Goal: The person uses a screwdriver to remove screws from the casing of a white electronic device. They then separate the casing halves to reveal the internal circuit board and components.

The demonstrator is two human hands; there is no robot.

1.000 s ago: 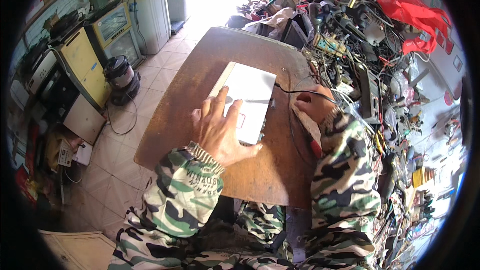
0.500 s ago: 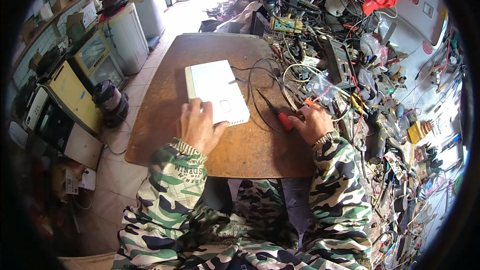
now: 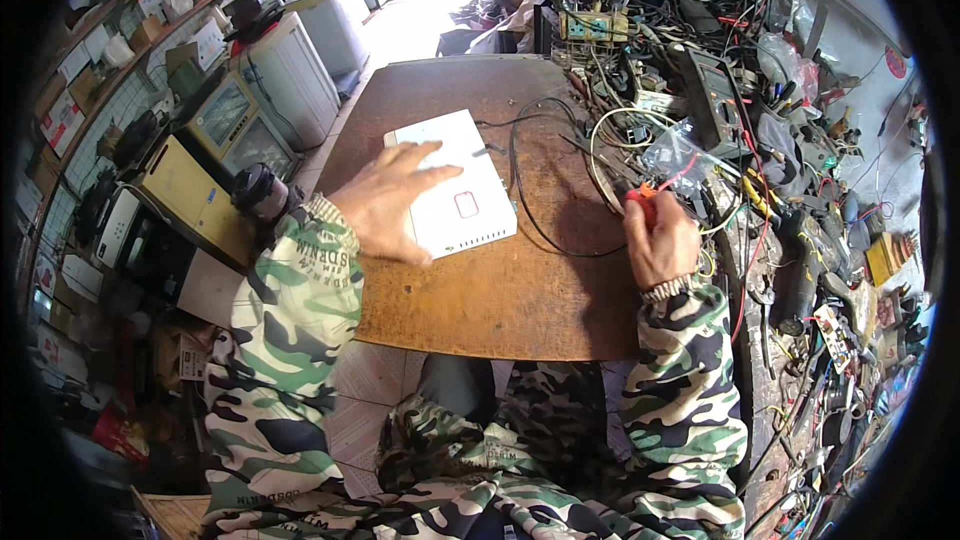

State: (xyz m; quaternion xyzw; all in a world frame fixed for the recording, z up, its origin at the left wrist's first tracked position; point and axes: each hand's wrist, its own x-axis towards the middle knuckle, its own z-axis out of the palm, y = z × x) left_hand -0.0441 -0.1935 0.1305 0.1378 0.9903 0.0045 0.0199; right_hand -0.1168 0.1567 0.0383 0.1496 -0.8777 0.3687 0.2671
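Note:
A flat white box (image 3: 462, 225), perhaps a router or similar device, lies on the brown wooden table, with vent slots along its near edge. My left hand (image 3: 395, 195) is spread over its left side, fingers apart and slightly blurred; whether it touches the box I cannot tell. At the table's right side my right hand (image 3: 662, 245) is closed round a red-handled tool (image 3: 643, 202). Its thin dark shaft points up and to the left; its exact kind is unclear. A black cable (image 3: 515, 175) loops between the box and my right hand.
The wooden table (image 3: 480, 310) is bordered on the right by a heap of cables, parts and tools, with a clear plastic bag (image 3: 680, 150) and a dark meter-like device (image 3: 712, 90). Old appliances (image 3: 200, 200) stand along the left, below crowded shelves.
My left hand has opened wider and shifted to the box's left side. My right hand has taken the red-handled tool up from the table. The view has turned a little.

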